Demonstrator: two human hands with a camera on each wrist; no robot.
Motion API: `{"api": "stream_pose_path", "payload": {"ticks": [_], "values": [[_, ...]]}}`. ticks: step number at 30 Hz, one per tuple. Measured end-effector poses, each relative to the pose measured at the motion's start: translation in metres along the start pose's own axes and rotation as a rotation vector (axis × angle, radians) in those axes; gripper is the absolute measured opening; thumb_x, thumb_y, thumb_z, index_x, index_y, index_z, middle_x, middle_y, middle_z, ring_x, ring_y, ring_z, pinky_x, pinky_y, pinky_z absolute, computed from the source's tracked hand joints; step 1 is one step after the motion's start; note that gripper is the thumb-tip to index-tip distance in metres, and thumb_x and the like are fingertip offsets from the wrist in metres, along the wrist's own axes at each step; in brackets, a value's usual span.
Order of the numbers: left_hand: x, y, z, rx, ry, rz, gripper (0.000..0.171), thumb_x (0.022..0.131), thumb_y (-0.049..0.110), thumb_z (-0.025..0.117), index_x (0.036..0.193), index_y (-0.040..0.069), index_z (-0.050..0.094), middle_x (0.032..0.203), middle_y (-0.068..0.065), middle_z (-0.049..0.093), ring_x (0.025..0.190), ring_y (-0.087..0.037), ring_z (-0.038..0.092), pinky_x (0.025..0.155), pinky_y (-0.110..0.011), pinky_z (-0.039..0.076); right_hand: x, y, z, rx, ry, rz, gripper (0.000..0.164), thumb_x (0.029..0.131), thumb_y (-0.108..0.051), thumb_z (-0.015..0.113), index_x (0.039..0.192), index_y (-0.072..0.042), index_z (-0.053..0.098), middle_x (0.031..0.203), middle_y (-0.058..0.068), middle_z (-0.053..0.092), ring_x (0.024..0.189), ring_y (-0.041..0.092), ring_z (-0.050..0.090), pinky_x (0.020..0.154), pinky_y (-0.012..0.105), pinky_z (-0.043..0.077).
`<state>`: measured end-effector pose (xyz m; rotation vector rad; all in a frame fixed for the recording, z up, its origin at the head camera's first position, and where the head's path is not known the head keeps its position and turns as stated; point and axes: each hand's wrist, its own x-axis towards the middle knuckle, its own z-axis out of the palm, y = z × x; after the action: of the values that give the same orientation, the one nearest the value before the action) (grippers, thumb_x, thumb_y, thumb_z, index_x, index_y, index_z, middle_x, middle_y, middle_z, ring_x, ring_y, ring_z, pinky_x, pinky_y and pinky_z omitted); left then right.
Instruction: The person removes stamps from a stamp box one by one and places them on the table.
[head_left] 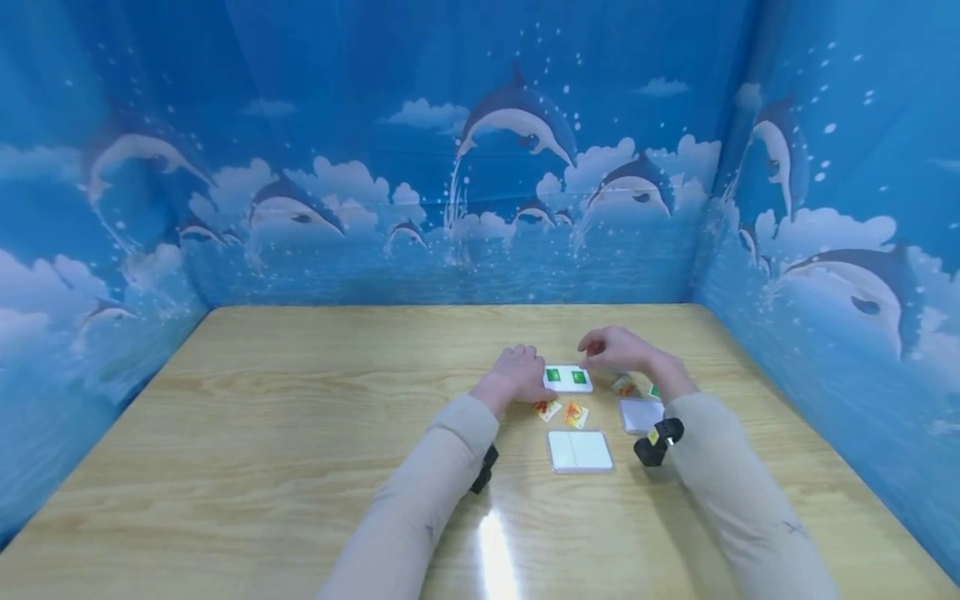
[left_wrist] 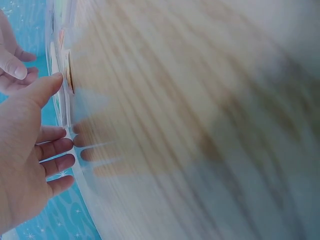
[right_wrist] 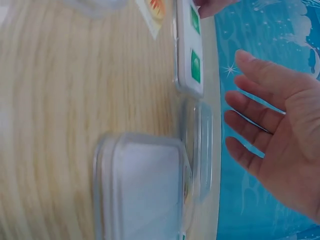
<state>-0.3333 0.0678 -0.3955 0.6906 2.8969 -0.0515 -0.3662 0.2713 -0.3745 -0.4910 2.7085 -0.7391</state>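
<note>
A flat white case (head_left: 567,378) with two green squares on it lies on the table. My left hand (head_left: 521,375) is at its left end; in the left wrist view its fingers (left_wrist: 61,164) are loosely extended at the tabletop, and whether they touch the case is hard to tell. Just above the case's right end, my right hand (head_left: 618,348) is raised. Its slightly bent fingers (right_wrist: 255,112) hold nothing in the right wrist view. Two small picture cards, an orange-red card (head_left: 547,409) and an orange-yellow card (head_left: 576,415), lie in front of the case.
Nearest me lies a clear-edged case (head_left: 581,451) with a white inside. Another white case (head_left: 637,415) sits by my right wrist. Behind that one, a clear tray (right_wrist: 204,150) lies near more small cards (head_left: 624,385). Blue dolphin-print curtains (head_left: 450,250) border the wooden table (head_left: 300,417).
</note>
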Motion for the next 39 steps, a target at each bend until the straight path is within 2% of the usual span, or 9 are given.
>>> {"api": "stream_pose_path", "payload": {"ticks": [11, 18, 25, 33, 39], "values": [[-0.001, 0.001, 0.001, 0.019, 0.012, 0.016, 0.065, 0.086, 0.060, 0.049, 0.128, 0.010, 0.052, 0.122, -0.006, 0.050, 0.113, -0.019, 0.043, 0.101, -0.037, 0.031, -0.001, 0.003, 0.009, 0.036, -0.049, 0.031, 0.036, 0.082, -0.023, 0.070, 0.112, -0.005, 0.061, 0.101, 0.007, 0.060, 0.089, 0.022, 0.054, 0.079, 0.037, 0.046], [-0.002, 0.002, 0.000, 0.055, 0.033, 0.026, 0.068, 0.086, 0.062, 0.048, 0.130, 0.009, 0.050, 0.124, -0.007, 0.050, 0.115, -0.021, 0.042, 0.103, -0.038, 0.029, -0.001, 0.000, 0.014, 0.011, -0.038, 0.074, 0.043, 0.080, -0.025, 0.072, 0.118, -0.009, 0.058, 0.105, 0.007, 0.058, 0.094, 0.023, 0.053, 0.079, 0.037, 0.045], [-0.004, 0.003, 0.000, 0.069, 0.044, 0.038, 0.067, 0.086, 0.061, 0.049, 0.130, 0.010, 0.050, 0.123, -0.007, 0.050, 0.114, -0.020, 0.043, 0.102, -0.038, 0.030, 0.000, -0.001, 0.018, 0.003, -0.013, 0.102, 0.052, 0.077, -0.027, 0.076, 0.121, -0.007, 0.057, 0.110, 0.009, 0.056, 0.097, 0.024, 0.051, 0.083, 0.040, 0.044], [-0.003, 0.002, 0.001, 0.066, 0.039, 0.038, 0.067, 0.087, 0.060, 0.048, 0.131, 0.010, 0.050, 0.122, -0.006, 0.050, 0.113, -0.020, 0.043, 0.102, -0.037, 0.030, 0.002, 0.003, 0.021, -0.016, -0.002, 0.102, 0.049, 0.077, -0.027, 0.076, 0.118, -0.007, 0.058, 0.112, 0.010, 0.056, 0.099, 0.025, 0.052, 0.083, 0.040, 0.045], [0.000, 0.001, 0.003, 0.059, 0.043, 0.040, 0.065, 0.087, 0.060, 0.048, 0.129, 0.011, 0.051, 0.121, -0.006, 0.051, 0.112, -0.019, 0.043, 0.100, -0.037, 0.032, -0.001, 0.001, 0.019, -0.008, -0.002, 0.127, 0.048, 0.077, -0.027, 0.075, 0.118, -0.009, 0.058, 0.114, 0.010, 0.055, 0.100, 0.026, 0.051, 0.077, 0.036, 0.046]]}}
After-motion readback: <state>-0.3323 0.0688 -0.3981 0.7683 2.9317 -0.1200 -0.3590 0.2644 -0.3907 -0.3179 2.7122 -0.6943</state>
